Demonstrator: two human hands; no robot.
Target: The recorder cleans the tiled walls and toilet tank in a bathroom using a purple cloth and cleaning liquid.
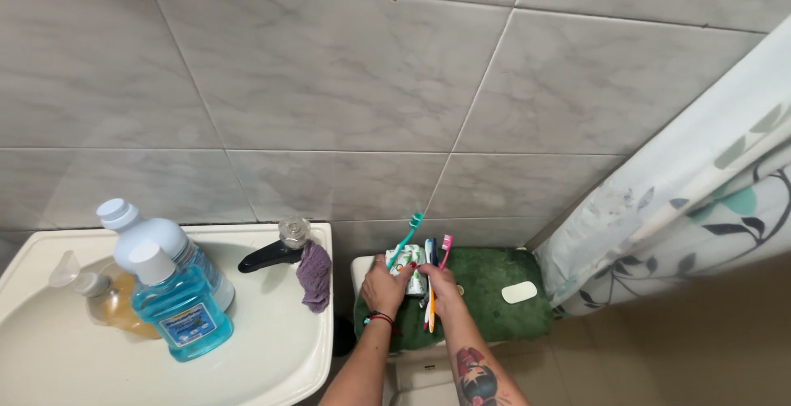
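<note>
My left hand [383,287] and my right hand [443,289] meet over a green fuzzy cover [494,291] on the toilet tank. Between them they grip a bunch of toothbrushes: a teal one [407,239] sticks up and left, a pink one [446,248] up and right, an orange handle [430,314] hangs down. A white and green toothpaste tube [406,259] lies between the hands. Which hand holds which item is not clear.
A white soap bar [519,292] lies on the green cover to the right. The white sink [272,332] at left carries blue mouthwash bottles [177,307], an amber soap dispenser [107,299], a black tap [268,255] and a purple cloth [314,276]. A patterned shower curtain [700,200] hangs at right.
</note>
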